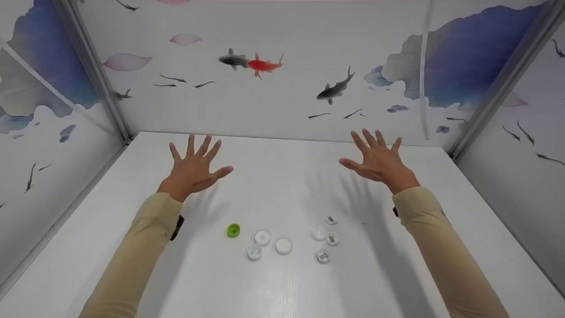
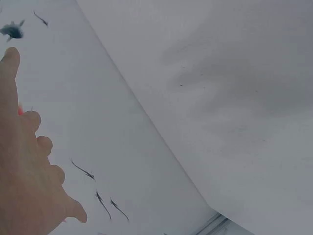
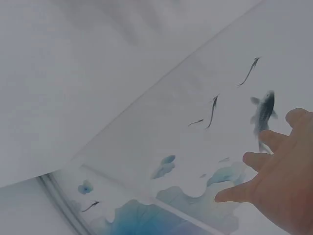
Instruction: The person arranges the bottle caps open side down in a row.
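Observation:
My left hand (image 1: 192, 170) is held above the table's left side, fingers straight and spread, holding nothing. On the right, my right hand (image 1: 379, 162) is spread the same way over the table. Between the forearms lie several small round caps. A green cap (image 1: 233, 230) is nearest the left hand. Beside it lie two white caps, one (image 1: 262, 237) behind the other (image 1: 284, 246), and a pale translucent one (image 1: 254, 253). The right cluster has a plain whitish cap (image 1: 319, 233) and three with dark grey marks (image 1: 331, 219), (image 1: 332, 239), (image 1: 323, 255).
The white table (image 1: 282, 291) ends at a back wall panel (image 1: 273, 110) printed with fish and petals. Printed side panels stand left (image 1: 26, 159) and right (image 1: 529, 119), with grey metal posts (image 1: 95, 66) at the corners. Both hands cast shadows on the tabletop.

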A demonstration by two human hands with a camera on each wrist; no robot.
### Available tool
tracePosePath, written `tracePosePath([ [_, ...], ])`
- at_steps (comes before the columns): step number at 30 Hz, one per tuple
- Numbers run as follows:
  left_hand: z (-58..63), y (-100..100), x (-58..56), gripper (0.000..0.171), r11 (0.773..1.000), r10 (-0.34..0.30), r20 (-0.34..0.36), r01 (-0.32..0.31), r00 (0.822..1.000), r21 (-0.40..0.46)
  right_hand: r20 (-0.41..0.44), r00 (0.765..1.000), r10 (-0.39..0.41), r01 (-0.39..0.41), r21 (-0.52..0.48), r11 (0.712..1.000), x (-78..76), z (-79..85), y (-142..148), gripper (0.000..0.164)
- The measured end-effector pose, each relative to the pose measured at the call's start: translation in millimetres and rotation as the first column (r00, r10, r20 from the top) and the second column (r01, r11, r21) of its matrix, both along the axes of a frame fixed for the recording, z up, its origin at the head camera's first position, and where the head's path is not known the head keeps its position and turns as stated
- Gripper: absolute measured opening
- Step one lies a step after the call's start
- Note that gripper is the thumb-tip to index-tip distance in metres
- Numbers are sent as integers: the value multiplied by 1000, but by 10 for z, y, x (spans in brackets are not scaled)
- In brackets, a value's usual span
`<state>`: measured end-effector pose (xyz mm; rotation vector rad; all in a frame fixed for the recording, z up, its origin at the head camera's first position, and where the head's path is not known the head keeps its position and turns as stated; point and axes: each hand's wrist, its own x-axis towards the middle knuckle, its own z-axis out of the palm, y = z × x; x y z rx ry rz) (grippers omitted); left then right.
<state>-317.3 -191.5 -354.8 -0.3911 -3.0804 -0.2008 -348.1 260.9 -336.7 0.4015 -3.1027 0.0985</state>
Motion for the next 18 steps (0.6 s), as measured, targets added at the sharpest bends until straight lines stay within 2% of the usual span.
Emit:
tracePosePath([
  [5, -52, -152, 153, 85, 999, -43, -25, 42, 999, -10, -46, 995, 94, -93, 15, 996, 84, -44, -235, 90],
  [10, -124, -271, 353, 83, 995, -97, -42, 98, 994, 20, -99, 974, 203, -201, 37, 979, 224, -83, -525, 90],
  [18, -388, -346, 659, 79, 980, -166, -64, 172, 984, 95, -123, 928, 351, -345, 65, 936, 424, -183, -960, 86],
])
